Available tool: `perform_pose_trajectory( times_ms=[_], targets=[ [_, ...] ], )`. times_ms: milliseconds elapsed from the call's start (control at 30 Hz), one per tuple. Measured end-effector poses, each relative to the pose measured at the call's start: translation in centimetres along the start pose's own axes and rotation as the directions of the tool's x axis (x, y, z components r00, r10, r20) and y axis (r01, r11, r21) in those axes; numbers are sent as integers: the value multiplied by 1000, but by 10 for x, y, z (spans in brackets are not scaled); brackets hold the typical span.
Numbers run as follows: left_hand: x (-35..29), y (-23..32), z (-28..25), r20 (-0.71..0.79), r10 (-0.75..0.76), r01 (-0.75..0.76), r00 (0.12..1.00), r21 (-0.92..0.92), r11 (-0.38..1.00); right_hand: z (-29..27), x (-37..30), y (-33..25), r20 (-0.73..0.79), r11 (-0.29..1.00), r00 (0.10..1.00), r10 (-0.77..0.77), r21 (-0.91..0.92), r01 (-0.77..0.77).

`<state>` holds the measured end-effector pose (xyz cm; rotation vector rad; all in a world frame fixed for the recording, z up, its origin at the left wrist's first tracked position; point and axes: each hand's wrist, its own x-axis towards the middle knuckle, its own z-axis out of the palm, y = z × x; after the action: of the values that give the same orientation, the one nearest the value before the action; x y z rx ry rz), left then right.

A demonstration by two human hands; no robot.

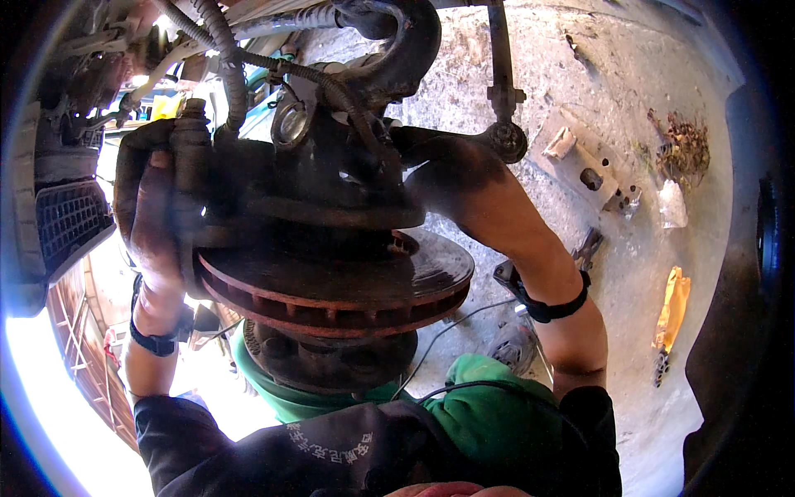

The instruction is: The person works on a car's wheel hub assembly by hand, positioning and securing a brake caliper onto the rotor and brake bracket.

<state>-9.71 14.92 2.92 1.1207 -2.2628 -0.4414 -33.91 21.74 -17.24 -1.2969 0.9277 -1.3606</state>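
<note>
The right hand (pixel 451 170) has fingertips hidden behind the dark metal assembly (pixel 331 186); the left hand's (pixel 155 219) grip is lost in shadow; the top edge cuts off a ribbed hose (pixel 232 74).

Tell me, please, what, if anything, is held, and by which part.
The left hand seems to hold the brake caliper's left end; whether the right hand holds anything is hidden.

FLOOR: rough grey concrete floor (pixel 633 74), stained | UPPER RIGHT: flat, holed plate (pixel 573 168); brown clump of debris (pixel 686 151) beside it; crumpled whitish scrap (pixel 672 205) just below clump | LOWER RIGHT: orange-yellow limp item (pixel 671 306), narrow dark piece (pixel 661 369) at its lower end
</note>
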Motion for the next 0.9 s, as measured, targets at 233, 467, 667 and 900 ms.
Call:
perform_pose_trajectory(
  times_ms=[233,467,667,900],
  targets=[
    [0,3,2,-21,85,-82,996,105,991,-5,1,-10,116,996,989,88,13,-90],
    [-2,-2,2,-50,-6,-2,999,-151,989,3,-1,24,33,776,930,-366,-541,325],
    [-4,-4,-2,-55,-21,13,998,-156,988,-3,2,9,63,961,990,-127,-240,139],
    [-6,-11,-3,-75,6,-17,997,-150,988,3,-1,9,-4,995,997,-81,-55,80]
  ],
)
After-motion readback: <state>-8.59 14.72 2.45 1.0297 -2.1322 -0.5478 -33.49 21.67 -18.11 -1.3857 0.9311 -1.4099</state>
